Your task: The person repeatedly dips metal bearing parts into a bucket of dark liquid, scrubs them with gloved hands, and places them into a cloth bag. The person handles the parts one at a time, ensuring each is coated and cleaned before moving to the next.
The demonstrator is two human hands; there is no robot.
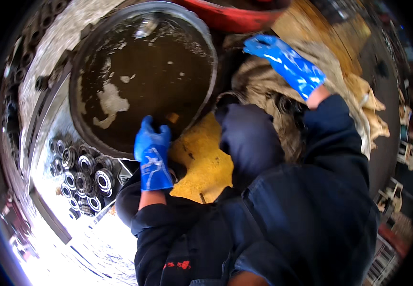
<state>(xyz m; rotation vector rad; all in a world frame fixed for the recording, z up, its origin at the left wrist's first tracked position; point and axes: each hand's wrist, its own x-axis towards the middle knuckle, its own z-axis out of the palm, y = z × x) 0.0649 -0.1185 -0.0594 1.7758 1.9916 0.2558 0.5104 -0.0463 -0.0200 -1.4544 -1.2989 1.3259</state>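
Workshop clutter rings a big round tub (206, 52) filled with dark, murky liquid carrying pale patches of scum, and everything else is best placed from that tub. At its near rim the left hand (153, 155), in a blue rubber glove, dips its fingertips just into the liquid; the fingers (149, 129) look curled loosely together, and whether they grip something under the surface cannot be told. A small brownish lump (172, 117) sits just right of those fingertips. Right of the tub, the right hand (285, 62), gloved the same, lies with fingers stretched fairly flat on a heap of sacking (263, 86), holding nothing visible. Below the tub's left side, a cluster of steel ring bearings (83, 174) lies in a tray. Just below the rim, between the arms, a yellow stained surface (204, 162) shows. Beyond the far rim curves a red vessel edge (230, 19). As a judgement, the wet glove could let a slick part slip back into the opaque liquid, and leaning on loose sacking could shift the person's balance toward the tub.
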